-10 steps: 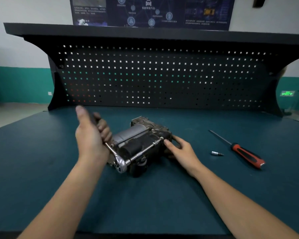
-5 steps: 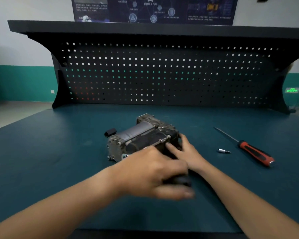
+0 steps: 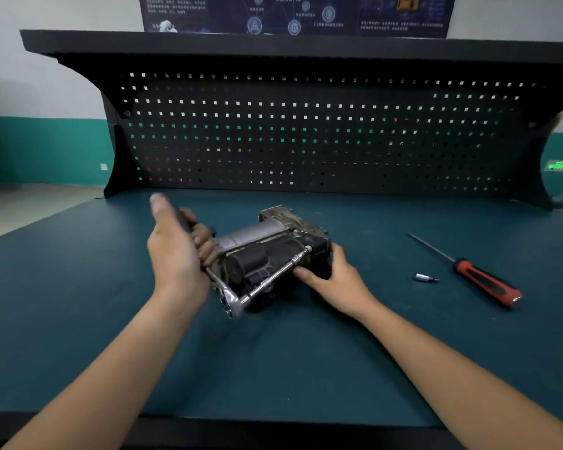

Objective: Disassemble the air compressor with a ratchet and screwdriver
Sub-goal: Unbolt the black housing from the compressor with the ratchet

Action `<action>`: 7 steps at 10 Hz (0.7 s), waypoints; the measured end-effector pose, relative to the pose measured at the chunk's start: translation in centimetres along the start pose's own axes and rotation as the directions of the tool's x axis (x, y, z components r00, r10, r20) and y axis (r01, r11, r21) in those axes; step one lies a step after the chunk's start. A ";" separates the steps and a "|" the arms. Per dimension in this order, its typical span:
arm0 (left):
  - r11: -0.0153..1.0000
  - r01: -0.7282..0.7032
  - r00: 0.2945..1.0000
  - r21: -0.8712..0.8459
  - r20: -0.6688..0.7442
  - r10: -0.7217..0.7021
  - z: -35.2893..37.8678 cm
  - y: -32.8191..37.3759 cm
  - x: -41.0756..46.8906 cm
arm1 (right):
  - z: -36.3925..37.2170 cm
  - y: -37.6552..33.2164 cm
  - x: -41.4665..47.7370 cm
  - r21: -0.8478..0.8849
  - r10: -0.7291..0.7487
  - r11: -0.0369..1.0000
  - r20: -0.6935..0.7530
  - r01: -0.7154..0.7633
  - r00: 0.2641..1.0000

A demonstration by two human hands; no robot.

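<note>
Right now the air compressor is lying near the middle of the dark green table, its silver cylinder facing up and its black motor body facing the camera. The person's left grip is wrapping round the black handle of the ratchet, fingers curling about it and thumb sticking upward, the whole hand slightly blurred. The ratchet's chrome head is sitting just off the compressor's near left end; from it a long extension bar is running along the near side of the motor body and meeting the housing close to the compressor's right end. The right grip is clasping that right end, thumb lying up against the end face and fingers reaching along the near face just below the bar, the forefinger stretching out straight; whether its tip is touching the bar I cannot tell.

A screwdriver with a red and black handle is lying well to the right of the compressor, its thin shaft pointing away and to the left; a small silver bit socket is lying just beside it on the left, apart from it. A black pegboard is standing along the table's far edge under a dark shelf; a dark poster is hanging on the wall above, and a green sign is glowing at the far right.
</note>
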State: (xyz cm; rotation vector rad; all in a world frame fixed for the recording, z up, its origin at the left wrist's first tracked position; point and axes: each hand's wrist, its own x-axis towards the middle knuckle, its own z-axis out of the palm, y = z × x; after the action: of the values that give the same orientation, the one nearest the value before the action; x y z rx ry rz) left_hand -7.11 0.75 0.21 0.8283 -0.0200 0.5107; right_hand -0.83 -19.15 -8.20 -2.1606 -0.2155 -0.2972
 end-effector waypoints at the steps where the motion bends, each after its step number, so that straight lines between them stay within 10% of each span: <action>1: 0.711 -0.654 0.671 0.258 0.633 0.387 1.7 1.1 -2.3 | -0.3 0.5 0.3 0.025 0.002 1.000 -0.011 -0.002 1.000; 2: 0.275 -0.948 -0.177 -0.162 0.984 -0.027 1.8 0.7 -4.4 | -0.5 0.6 0.5 0.036 0.001 0.999 -0.031 0.000 1.000; 3: 0.259 -0.945 -0.245 -0.198 0.955 -0.167 0.7 -0.1 -5.1 | -0.5 0.6 0.4 0.035 -0.011 0.999 -0.048 0.012 0.999; 4: 0.439 -0.887 0.256 0.145 0.945 0.203 -0.2 -0.6 -5.2 | -0.6 0.4 0.3 0.038 -0.022 0.999 -0.053 0.024 0.998; 5: 0.962 -0.253 0.944 0.100 0.242 0.223 0.2 0.2 -3.1 | -0.7 0.2 0.2 0.046 -0.016 0.999 -0.032 0.018 0.999; 6: 0.960 0.127 0.988 -0.250 -0.048 -0.143 -0.4 0.6 -0.6 | -0.7 0.2 0.2 0.065 -0.004 0.998 -0.030 0.006 1.000; 7: 0.993 -0.115 0.983 0.034 0.151 0.109 0.0 0.2 -1.3 | -0.7 0.2 0.3 0.096 0.020 0.995 -0.026 -0.017 0.999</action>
State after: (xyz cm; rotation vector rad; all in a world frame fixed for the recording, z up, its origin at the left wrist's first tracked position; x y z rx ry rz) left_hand -8.36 0.35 0.11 0.9088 -0.1948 0.5563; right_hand -0.64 -19.83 -7.86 -2.0616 -0.1906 -0.2994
